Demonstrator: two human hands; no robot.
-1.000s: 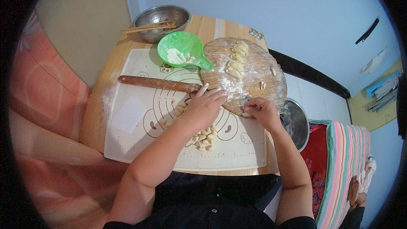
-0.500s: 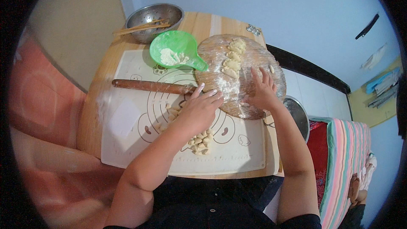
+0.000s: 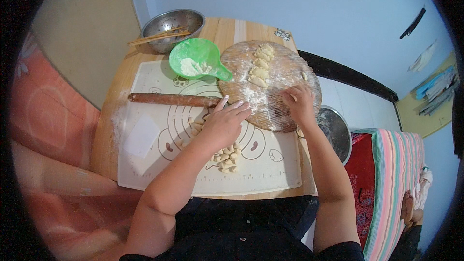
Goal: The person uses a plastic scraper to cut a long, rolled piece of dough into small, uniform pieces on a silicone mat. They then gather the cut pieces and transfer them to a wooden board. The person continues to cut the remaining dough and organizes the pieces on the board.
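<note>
My left hand rests palm down with its fingers stretched out, fingertips at the left edge of a round ribbed board. It is beside the right end of a wooden rolling pin. Over the right part of the board, my right hand has its fingers curled together; whether something small is inside them is hidden. A row of pale dumplings runs up the floured board, and one small dough piece lies near its right rim. Several cut dough pieces are heaped below my left forearm.
A green scoop holding flour sits beyond the rolling pin. Behind it stands a metal bowl with chopsticks across it. A white mat covers much of the wooden table. Another metal bowl is right of the table.
My right hand was spread beside a small dough piece; its fingers have now curled in, and that piece no longer shows there. My left hand has stayed nearly in place.
</note>
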